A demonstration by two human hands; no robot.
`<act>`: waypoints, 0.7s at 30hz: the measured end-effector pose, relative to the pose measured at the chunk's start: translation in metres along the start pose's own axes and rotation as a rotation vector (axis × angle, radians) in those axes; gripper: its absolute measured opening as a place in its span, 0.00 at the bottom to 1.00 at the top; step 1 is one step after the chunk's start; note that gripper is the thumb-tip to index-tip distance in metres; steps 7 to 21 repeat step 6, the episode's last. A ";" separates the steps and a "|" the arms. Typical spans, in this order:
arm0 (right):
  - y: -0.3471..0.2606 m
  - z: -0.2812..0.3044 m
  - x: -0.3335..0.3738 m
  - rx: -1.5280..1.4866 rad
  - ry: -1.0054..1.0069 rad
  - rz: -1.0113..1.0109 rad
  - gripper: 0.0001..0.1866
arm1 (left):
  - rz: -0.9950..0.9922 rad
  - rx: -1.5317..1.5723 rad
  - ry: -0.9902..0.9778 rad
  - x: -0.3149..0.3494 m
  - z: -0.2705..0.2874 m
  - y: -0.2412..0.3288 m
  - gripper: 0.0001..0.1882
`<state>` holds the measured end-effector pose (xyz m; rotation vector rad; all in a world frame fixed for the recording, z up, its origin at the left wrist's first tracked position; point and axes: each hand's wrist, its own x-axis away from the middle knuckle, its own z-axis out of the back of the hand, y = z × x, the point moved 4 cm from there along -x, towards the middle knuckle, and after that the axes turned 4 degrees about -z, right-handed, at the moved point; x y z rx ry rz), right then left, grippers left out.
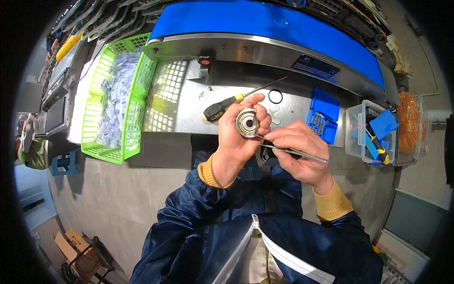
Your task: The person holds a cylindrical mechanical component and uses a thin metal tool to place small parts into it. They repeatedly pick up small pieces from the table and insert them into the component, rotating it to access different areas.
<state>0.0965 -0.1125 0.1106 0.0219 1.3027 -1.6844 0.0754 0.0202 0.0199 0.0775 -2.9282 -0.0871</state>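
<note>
My left hand (234, 140) is closed round a round metal part (247, 124) with a ring-shaped recess and a hole in its middle, its face turned up. My right hand (302, 154) pinches a slim metal tool (309, 155). The tool's thin tip reaches the lower rim of the round part; its exact kind is not clear. Just behind my left hand, a yellow-and-black screwdriver (222, 108) lies on the steel worktop (189, 111), its shaft pointing to the far right. A black rubber ring (275, 96) rests near that shaft.
A green plastic basket (134, 116) of clear packets stands at the left. On the right are an open blue bit case (324, 116) and a clear plastic box (355, 132) of tools. A steel-framed blue panel (279, 23) spans the back. Small loose pieces lie on the worktop.
</note>
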 end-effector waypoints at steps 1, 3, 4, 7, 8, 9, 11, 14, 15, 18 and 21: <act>-0.001 0.000 0.000 0.017 -0.015 -0.002 0.14 | -0.014 -0.015 0.008 0.000 0.000 -0.001 0.17; -0.002 0.000 0.001 0.052 -0.052 -0.020 0.14 | -0.022 -0.032 -0.029 0.000 -0.001 -0.001 0.18; -0.002 -0.001 0.001 0.055 -0.041 0.010 0.15 | -0.026 -0.044 -0.040 0.000 -0.002 -0.002 0.19; -0.001 -0.002 0.003 0.073 -0.040 0.030 0.17 | -0.033 -0.052 -0.030 0.002 -0.002 -0.003 0.20; -0.001 -0.002 0.003 0.073 -0.040 0.030 0.17 | -0.033 -0.052 -0.030 0.002 -0.002 -0.003 0.20; -0.001 -0.002 0.003 0.073 -0.040 0.030 0.17 | -0.033 -0.052 -0.030 0.002 -0.002 -0.003 0.20; -0.001 -0.002 0.003 0.073 -0.040 0.030 0.17 | -0.033 -0.052 -0.030 0.002 -0.002 -0.003 0.20; -0.001 -0.002 0.003 0.073 -0.040 0.030 0.17 | -0.033 -0.052 -0.030 0.002 -0.002 -0.003 0.20; -0.001 -0.002 0.003 0.073 -0.040 0.030 0.17 | -0.033 -0.052 -0.030 0.002 -0.002 -0.003 0.20; -0.001 -0.002 0.003 0.073 -0.040 0.030 0.17 | -0.033 -0.052 -0.030 0.002 -0.002 -0.003 0.20; -0.001 -0.002 0.003 0.073 -0.040 0.030 0.17 | -0.033 -0.052 -0.030 0.002 -0.002 -0.003 0.20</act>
